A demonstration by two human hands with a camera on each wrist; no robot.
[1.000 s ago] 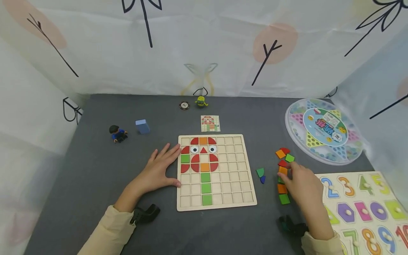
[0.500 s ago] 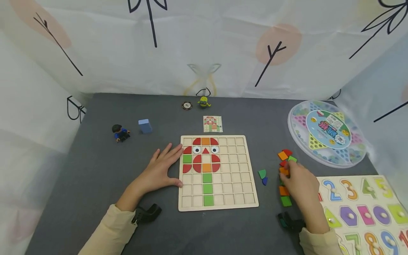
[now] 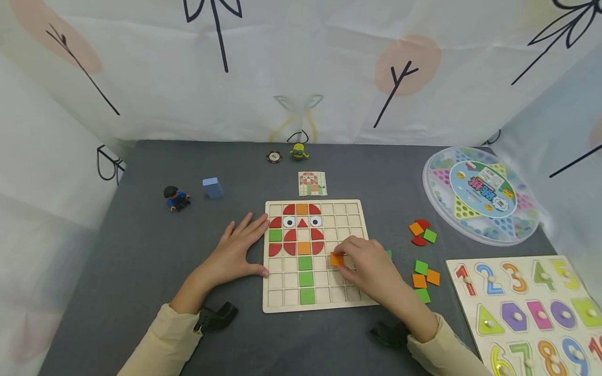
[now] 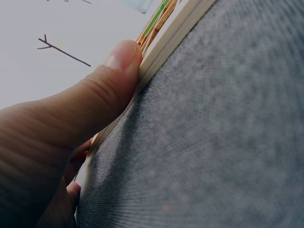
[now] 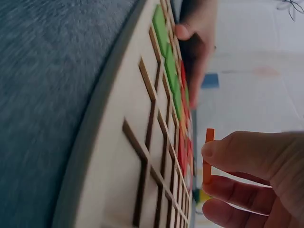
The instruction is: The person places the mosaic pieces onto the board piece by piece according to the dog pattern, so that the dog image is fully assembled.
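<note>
My right hand (image 3: 373,269) pinches an orange square tile (image 3: 336,259) between thumb and fingers, over the right half of a wooden grid board (image 3: 325,297). In the right wrist view the tile (image 5: 210,135) stands edge-on, clear above the grid. My left hand (image 3: 232,253) lies with spread fingers along the board's left edge; its thumb (image 4: 121,59) touches that edge in the left wrist view. Red, orange and green tiles and two eye tiles fill cells in the board's upper left. A column of green tiles (image 3: 306,278) runs below them.
Loose red, orange and green tiles (image 3: 421,266) lie right of the board. Behind it is a small pattern card (image 3: 312,184). A number puzzle (image 3: 527,297) and a round game box (image 3: 479,196) stand at right, a toy figure (image 3: 176,199) and blue block (image 3: 212,188) at left.
My right hand has taken an orange tile from the loose ones and carried it left over the board. The left hand stays at the board's edge.
</note>
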